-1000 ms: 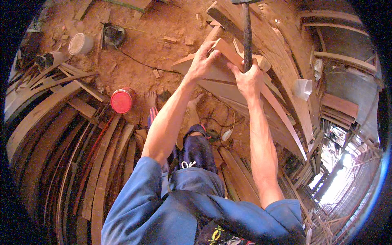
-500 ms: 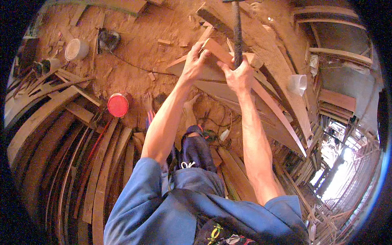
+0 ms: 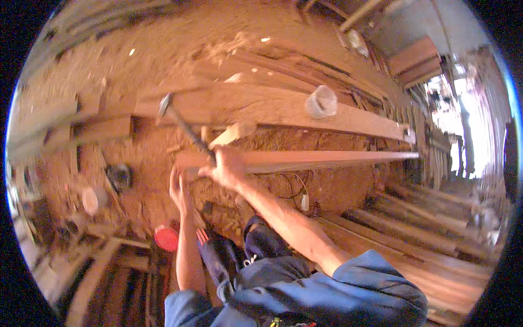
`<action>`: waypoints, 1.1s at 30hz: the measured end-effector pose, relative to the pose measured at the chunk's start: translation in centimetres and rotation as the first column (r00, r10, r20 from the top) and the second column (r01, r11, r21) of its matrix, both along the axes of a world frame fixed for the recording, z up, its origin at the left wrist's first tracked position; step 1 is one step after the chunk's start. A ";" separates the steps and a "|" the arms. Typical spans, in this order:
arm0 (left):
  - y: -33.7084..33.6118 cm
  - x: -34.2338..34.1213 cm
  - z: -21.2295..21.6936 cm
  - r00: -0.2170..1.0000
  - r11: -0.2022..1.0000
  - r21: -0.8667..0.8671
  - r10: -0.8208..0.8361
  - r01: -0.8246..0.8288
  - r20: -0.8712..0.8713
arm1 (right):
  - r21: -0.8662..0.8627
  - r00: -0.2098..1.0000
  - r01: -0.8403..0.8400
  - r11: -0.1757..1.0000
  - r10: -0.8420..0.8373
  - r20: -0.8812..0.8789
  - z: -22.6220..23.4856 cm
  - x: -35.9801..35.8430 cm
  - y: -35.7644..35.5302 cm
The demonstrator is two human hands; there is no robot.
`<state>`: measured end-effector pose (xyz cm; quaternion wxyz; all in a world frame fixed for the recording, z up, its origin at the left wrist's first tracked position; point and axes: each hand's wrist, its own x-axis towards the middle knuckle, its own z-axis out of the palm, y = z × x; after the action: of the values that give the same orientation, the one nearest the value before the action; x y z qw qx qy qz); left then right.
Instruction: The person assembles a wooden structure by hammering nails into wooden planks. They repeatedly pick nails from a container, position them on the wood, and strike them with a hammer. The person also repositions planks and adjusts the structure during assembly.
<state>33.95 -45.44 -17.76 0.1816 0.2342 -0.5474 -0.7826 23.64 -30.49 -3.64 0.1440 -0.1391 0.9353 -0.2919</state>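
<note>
While the frame is smeared by motion blur, the main items remain legible. The right hand (image 3: 226,166) is clenched around the handle of a hammer (image 3: 182,125); the handle runs up toward 10 o'clock from the fist, and the dark head sits raised over the broad plank (image 3: 261,106) behind. The left hand (image 3: 180,188) sits at 8 o'clock of the right hand, just beside it, fingers pressed against the near end of a long narrow wooden strip (image 3: 327,159). Whether those fingers wrap the strip or only brace it, I cannot tell. The strip runs from the two hands out toward 3 o'clock, its far end reaching the stacked timber at the right of the view. A short pale wood block (image 3: 231,133) lies tilted at 12 o'clock of the right hand, between the strip and the broad plank. A whitish plastic cup (image 3: 321,102) stands on the broad plank, well apart from both hands, toward 2 o'clock. A red round lid or tin (image 3: 166,238) lies on the sawdust-covered ground at 6 o'clock of the left hand, close to the left forearm. A white plug on a thin cable (image 3: 304,201) hangs below the strip at 4 o'clock of the right hand. Both forearms enter from the lower edge, out of blue sleeves (image 3: 354,291). Dark shoes (image 3: 261,237) show between the arms.
</note>
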 end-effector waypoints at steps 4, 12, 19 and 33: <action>2.4 10.6 -3.2 0.484 0.283 -0.396 -0.413 0.873 0.771 | -0.275 0.975 -0.089 0.957 0.027 -0.221 0.0 3.0 4.8; 5.9 17.8 -4.2 0.014 -0.025 -0.031 -0.490 0.999 0.871 | -0.367 0.996 -0.032 0.930 0.059 0.061 -3.0 17.0 24.8; 11.7 9.5 -0.9 -0.072 -0.050 0.054 -0.512 0.997 0.856 | 0.209 0.753 0.056 0.976 -0.179 0.633 -7.0 24.2 38.0; 18.6 3.5 3.2 -0.207 -0.139 0.157 -0.529 0.978 0.823 | 0.391 0.452 0.076 0.917 -0.381 0.806 -14.6 24.6 41.2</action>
<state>37.49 -26.85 -14.52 -0.5640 -0.0218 -0.7695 -0.2988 48.19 10.71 -18.22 0.5746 0.1802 0.7746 -0.1936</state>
